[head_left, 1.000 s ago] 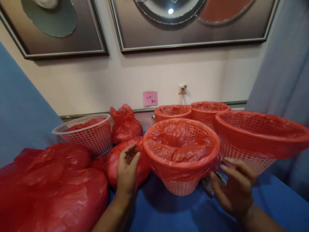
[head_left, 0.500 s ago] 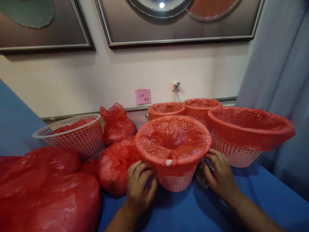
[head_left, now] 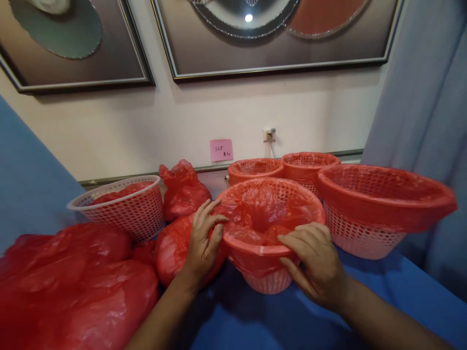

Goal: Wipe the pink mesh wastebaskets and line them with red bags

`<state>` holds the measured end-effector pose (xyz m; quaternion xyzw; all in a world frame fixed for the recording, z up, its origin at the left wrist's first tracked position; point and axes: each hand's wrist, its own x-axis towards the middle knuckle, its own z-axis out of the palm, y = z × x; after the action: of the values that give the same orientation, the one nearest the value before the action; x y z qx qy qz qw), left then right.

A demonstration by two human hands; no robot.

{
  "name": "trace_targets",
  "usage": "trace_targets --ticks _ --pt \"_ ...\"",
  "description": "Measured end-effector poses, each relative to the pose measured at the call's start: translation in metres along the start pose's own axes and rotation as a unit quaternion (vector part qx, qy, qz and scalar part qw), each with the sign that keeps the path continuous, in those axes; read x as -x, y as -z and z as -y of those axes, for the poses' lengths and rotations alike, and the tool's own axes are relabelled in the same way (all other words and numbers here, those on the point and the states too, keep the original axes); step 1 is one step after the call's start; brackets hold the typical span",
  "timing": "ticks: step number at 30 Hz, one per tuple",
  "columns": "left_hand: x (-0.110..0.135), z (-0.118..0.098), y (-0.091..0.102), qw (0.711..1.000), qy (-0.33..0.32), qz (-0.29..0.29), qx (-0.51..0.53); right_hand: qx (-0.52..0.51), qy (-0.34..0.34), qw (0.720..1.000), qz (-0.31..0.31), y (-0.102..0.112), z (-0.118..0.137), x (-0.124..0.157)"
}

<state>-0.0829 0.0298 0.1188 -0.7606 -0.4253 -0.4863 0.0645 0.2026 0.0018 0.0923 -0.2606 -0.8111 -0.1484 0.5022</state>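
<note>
In the middle stands a white perforated plastic basket, lined with a thin red plastic bag folded down over its rim. My left hand is at the basket's left rim, fingers spread and apart, fingertips close to the bag's edge. With the fingers over the front right rim and the thumb below it outside, my right hand grips the basket through the bag. The basket's floor is hidden under the bag's folds.
Bigger lined basket on the right; two smaller lined baskets behind. To the left are a white basket, a knotted red bag and large filled red bags. Blue cloth covers the table. A pink note hangs on the wall.
Both hands have risen from the basket's sides to its rim. My right hand has moved left onto the front right rim. The view has shifted slightly.
</note>
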Motion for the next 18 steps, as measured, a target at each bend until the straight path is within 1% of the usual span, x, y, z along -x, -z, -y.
trace_targets --ticks 2,4,6,8,9,11,12,13,14,16,17,18 --pt "0.01 -0.006 -0.001 0.999 -0.038 0.009 0.009 -0.024 0.001 1.0 -0.018 -0.001 -0.021 0.006" --pt "0.023 -0.016 0.0 0.998 -0.065 0.019 0.01 -0.021 -0.016 0.999 -0.028 0.004 -0.036 0.011" --pt "0.033 -0.026 0.002 0.997 -0.074 0.031 0.016 0.008 -0.046 0.998 -0.037 0.012 -0.039 0.012" --pt "0.034 -0.031 0.007 0.997 -0.073 0.019 0.023 0.013 -0.06 0.997 -0.044 0.019 -0.028 0.008" --pt "0.03 -0.031 0.01 0.997 -0.075 -0.002 0.017 0.006 -0.055 0.998 -0.041 0.02 -0.018 0.005" --pt "0.013 -0.026 0.016 0.995 -0.089 -0.051 -0.02 -0.008 -0.026 0.999 -0.017 0.019 0.001 -0.003" --pt "0.002 -0.022 0.019 0.992 -0.098 -0.062 -0.045 -0.011 -0.012 1.0 -0.003 0.016 0.008 -0.007" --pt "-0.01 -0.016 0.021 0.99 -0.109 -0.05 -0.07 -0.009 -0.003 1.0 0.01 0.011 0.013 -0.011" --pt "-0.021 -0.009 0.021 0.989 -0.119 -0.009 -0.088 -0.004 0.001 1.0 0.018 0.007 0.014 -0.015" --pt "-0.039 0.004 0.018 0.978 -0.142 0.111 -0.103 0.01 -0.002 1.0 0.019 -0.004 0.011 -0.019" --pt "-0.044 0.009 0.015 0.973 -0.148 0.15 -0.099 0.017 -0.008 1.0 0.016 -0.008 0.007 -0.02" --pt "-0.046 0.014 0.012 0.97 -0.149 0.165 -0.095 0.021 -0.014 1.0 0.014 -0.011 0.004 -0.02"
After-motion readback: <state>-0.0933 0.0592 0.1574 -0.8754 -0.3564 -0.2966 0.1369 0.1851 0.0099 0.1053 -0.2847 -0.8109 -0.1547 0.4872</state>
